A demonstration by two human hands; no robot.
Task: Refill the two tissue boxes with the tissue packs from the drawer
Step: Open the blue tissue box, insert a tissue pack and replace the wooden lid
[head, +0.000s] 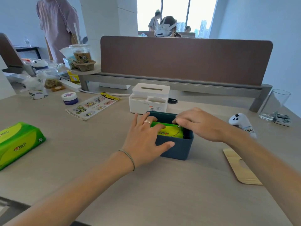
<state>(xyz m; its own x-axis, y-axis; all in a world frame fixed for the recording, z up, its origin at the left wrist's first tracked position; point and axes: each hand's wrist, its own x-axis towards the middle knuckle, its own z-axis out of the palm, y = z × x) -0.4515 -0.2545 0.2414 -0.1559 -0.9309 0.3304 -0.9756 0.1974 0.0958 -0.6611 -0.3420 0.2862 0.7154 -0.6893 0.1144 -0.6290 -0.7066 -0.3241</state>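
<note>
While both hands press it, green tissue pack [171, 132] flat in blue box [175, 149], lengthwise left-right

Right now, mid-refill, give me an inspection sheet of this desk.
Surface: grey-beige desk top, dry.
Job's things: green tissue pack inside open dark blue box; second green pack lying far left; white lidded tissue box behind; wooden lid lying right.
Clutter: sticker sheet, purple-lidded jar, drinking glass, white controller, iced drink cup.
Hands: left hand and right hand pressing the pack down.
Cables: white cord by the divider.
Surroundings: brown divider, people beyond.
</note>
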